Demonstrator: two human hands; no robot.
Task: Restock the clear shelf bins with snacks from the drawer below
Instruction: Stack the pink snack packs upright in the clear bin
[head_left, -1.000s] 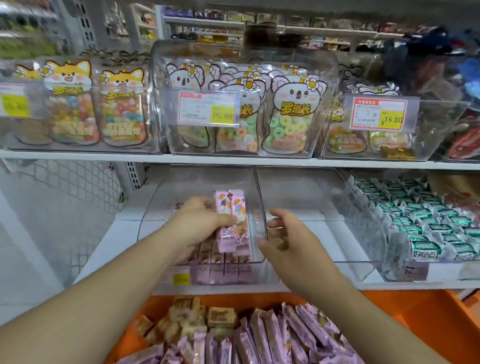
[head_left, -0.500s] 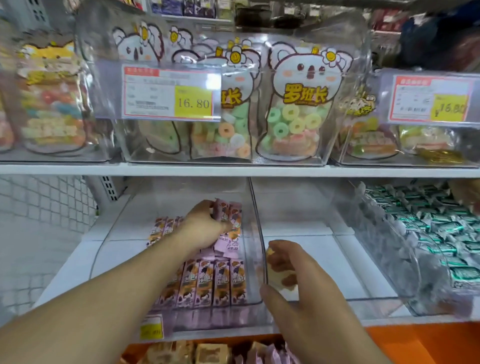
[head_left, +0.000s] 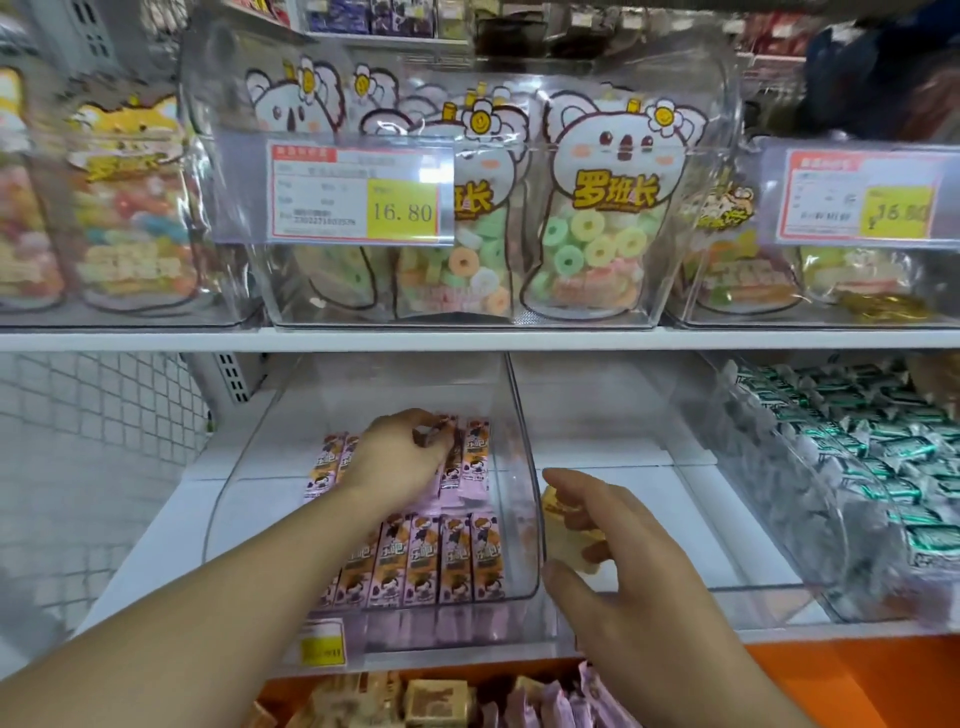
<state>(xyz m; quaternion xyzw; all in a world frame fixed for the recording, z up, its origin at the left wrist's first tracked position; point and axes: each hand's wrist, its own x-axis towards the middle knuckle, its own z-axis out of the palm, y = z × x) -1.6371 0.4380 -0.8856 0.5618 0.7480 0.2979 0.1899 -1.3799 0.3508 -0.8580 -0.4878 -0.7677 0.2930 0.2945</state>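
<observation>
White shop shelving fills the view, with an upper shelf (head_left: 467, 340) carrying clear tubs of koala-printed candy bags (head_left: 605, 208) marked 罗班长, and a price tag (head_left: 358, 195) reading 16.80; a second tag (head_left: 857, 197) to the right shows the same figure, blurred. Below, a clear bin (head_left: 524, 467) holds pink snack bars (head_left: 436, 558) standing in a front row, with more lying behind them, and its left half is bare. Beside it on the right, another clear bin (head_left: 753, 592) has an open floor, and further right are green-wrapped sweets (head_left: 883, 441). The left hand (head_left: 397, 460) reaches into the first bin, fingers curled on the upper ends of the rear bars. The right hand (head_left: 623, 566) sits at the bin's right front corner, fingers pinching a yellow packet (head_left: 563, 530) just outside the wall. An orange drawer (head_left: 857, 686) below holds more pink bars (head_left: 550, 701)
</observation>
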